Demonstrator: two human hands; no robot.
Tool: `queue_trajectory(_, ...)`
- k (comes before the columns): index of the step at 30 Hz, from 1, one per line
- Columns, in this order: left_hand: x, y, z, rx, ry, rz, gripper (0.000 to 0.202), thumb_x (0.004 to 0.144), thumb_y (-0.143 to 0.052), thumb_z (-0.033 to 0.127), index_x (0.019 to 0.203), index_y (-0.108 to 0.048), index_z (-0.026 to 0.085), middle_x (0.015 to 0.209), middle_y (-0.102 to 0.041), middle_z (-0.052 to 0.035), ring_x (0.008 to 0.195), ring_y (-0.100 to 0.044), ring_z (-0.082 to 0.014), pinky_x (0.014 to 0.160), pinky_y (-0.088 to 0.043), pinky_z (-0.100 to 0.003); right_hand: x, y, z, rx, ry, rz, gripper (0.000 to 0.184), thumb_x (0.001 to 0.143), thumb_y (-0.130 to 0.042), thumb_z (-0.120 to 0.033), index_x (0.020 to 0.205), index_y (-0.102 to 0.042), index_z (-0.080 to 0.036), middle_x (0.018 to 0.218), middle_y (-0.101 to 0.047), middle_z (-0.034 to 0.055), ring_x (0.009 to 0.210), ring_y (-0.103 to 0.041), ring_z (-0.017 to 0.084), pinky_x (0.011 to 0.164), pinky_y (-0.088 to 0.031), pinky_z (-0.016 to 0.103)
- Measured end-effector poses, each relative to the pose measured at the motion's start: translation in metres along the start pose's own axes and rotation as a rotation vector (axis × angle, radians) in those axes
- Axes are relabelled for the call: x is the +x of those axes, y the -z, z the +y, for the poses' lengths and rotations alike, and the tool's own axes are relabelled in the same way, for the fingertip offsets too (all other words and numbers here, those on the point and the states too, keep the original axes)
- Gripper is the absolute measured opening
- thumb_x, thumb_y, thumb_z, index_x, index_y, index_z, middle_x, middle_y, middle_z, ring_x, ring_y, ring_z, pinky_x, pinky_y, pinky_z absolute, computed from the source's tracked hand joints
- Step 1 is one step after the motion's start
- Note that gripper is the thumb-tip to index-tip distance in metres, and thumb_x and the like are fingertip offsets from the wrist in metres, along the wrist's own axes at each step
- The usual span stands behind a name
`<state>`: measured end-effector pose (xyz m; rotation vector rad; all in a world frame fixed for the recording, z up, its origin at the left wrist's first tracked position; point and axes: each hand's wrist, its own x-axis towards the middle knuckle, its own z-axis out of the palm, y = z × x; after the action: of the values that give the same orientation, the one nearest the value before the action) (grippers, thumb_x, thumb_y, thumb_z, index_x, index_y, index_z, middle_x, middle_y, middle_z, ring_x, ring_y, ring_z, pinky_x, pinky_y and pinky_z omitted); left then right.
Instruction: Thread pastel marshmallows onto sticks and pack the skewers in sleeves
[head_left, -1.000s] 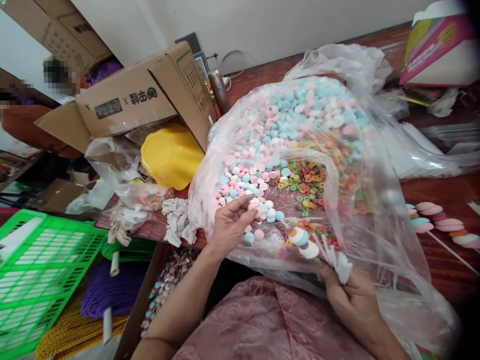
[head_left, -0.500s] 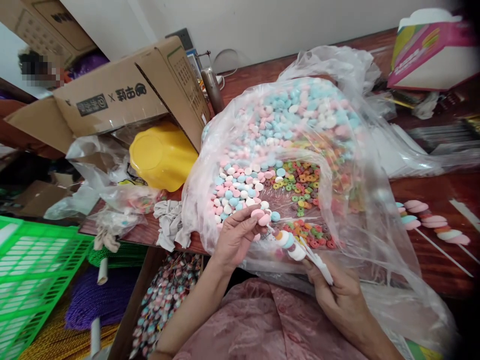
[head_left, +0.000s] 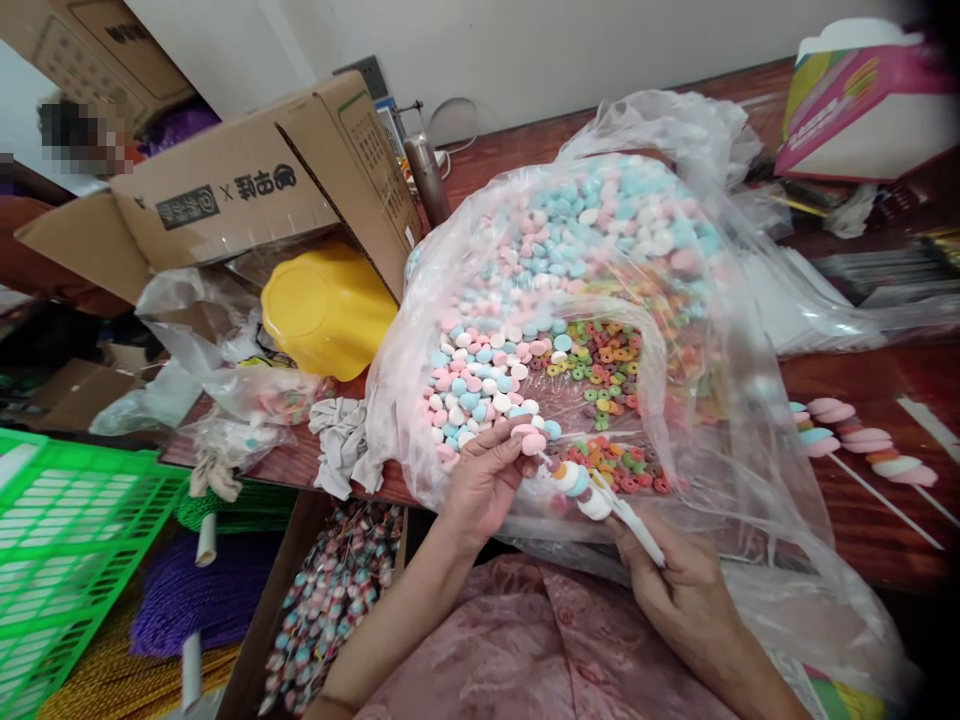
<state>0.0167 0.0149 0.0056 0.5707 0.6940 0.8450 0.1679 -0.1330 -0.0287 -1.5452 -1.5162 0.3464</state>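
Note:
My left hand (head_left: 480,485) pinches pink disc-shaped marshmallows (head_left: 531,440) between thumb and fingers, right by the tip of a candy skewer (head_left: 579,487). That skewer carries white and blue marshmallows with gummy rings between them. Wrapped around its lower end is my right hand (head_left: 679,575), which also holds several white sticks (head_left: 639,532). Beyond both hands, loose pink, blue and white marshmallows (head_left: 472,385) lie beside colourful gummy rings (head_left: 611,350) inside a large clear plastic bag (head_left: 390,385). Whether the pink pieces touch the skewer tip, I cannot tell.
Filled candy skewers (head_left: 862,440) lie on the wooden table at the right. At the left stand a cardboard box (head_left: 232,210), a yellow container (head_left: 322,310) and a green basket (head_left: 67,540). A lower box holds many candy skewers (head_left: 330,610). A person is partly visible far left.
My left hand has shifted slightly right and down with the pink marshmallows, closer to the skewer tip. The right hand has barely moved.

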Motion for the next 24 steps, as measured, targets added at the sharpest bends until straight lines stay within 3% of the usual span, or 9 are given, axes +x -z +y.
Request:
queue_trajectory(5,-0.006,0.000,-0.010,0.157,-0.089,-0.032,0.035,0.068,-0.086,0.039,0.095,-0.080,0.016,0.085,-0.077,-0.0075,0.062,-0.062,-0.0104,0.059,-0.047,-0.022,0.003,0.001,0.000,-0.075,0.021,0.010,0.023,0.091,-0.047,-0.008,0.103,-0.064,-0.019,0.070,-0.065,-0.0031,0.052,-0.058,0.009,0.053,-0.046,0.018)
queue_trajectory(13,-0.012,0.008,-0.012,0.387,-0.159,-0.111,0.044,0.071,-0.086,0.031,0.114,-0.075,0.025,0.099,-0.076,-0.0042,0.074,-0.065,-0.0114,0.069,-0.054,-0.023,0.007,0.001,-0.002,-0.058,0.004,0.013,0.024,0.091,-0.046,-0.008,0.098,-0.067,-0.018,0.066,-0.064,-0.0030,0.049,-0.058,0.010,0.049,-0.046,0.018)
queue_trajectory(16,-0.011,0.010,-0.011,0.357,-0.117,-0.098,0.042,0.067,-0.088,0.029,0.107,-0.078,0.024,0.095,-0.077,-0.0041,0.074,-0.067,-0.0120,0.068,-0.055,-0.023,0.005,0.002,-0.001,-0.058,-0.001,-0.004,0.024,0.090,-0.045,-0.009,0.097,-0.067,-0.018,0.063,-0.063,-0.0029,0.048,-0.057,0.011,0.049,-0.046,0.019)
queue_trajectory(20,-0.007,0.011,-0.010,0.269,-0.067,0.025,0.040,0.053,-0.094,0.024,0.090,-0.079,0.020,0.081,-0.078,-0.0024,0.070,-0.070,-0.0141,0.065,-0.056,-0.023,0.001,0.001,0.004,-0.089,0.027,-0.025,0.027,0.088,-0.044,-0.008,0.098,-0.068,-0.016,0.069,-0.068,0.0005,0.050,-0.060,0.011,0.048,-0.045,0.020)
queue_trajectory(24,-0.004,0.011,-0.010,0.260,-0.051,0.063,0.044,0.047,-0.096,0.023,0.087,-0.079,0.019,0.075,-0.077,-0.0009,0.066,-0.069,-0.0128,0.064,-0.056,-0.023,-0.002,-0.001,0.009,-0.112,0.040,-0.068,0.034,0.083,-0.042,-0.005,0.102,-0.067,-0.016,0.078,-0.073,0.0039,0.058,-0.067,0.014,0.052,-0.049,0.022)
